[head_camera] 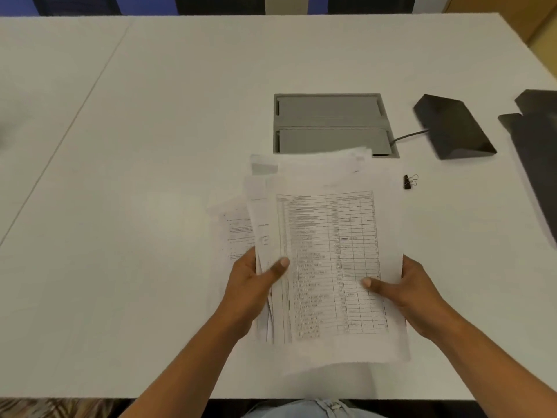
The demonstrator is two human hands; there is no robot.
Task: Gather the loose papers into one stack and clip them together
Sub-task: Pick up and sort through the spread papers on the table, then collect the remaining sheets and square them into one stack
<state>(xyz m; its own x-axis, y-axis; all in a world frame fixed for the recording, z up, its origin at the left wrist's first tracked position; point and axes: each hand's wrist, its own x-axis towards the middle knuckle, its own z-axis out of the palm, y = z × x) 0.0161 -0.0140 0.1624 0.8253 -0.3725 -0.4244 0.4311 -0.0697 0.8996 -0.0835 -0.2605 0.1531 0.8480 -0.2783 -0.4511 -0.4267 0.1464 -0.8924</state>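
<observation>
I hold a bunch of white printed papers (328,236) between both hands above the white table (150,146). The top sheet carries a ruled table of text. Sheets fan out unevenly at the left and top edges. My left hand (256,285) grips the left edge, thumb on top. My right hand (410,294) grips the right edge, thumb on the sheet. One more printed sheet (233,227) lies on the table, partly hidden under the bunch at its left. A small black binder clip (409,181) lies on the table to the right of the papers, apart from them.
A grey recessed cable box (331,125) sits in the table just behind the papers. A black wedge-shaped device (452,128) with a cable lies at its right. Dark flat pieces (533,140) lie at the right edge. The table's near edge runs just below my forearms.
</observation>
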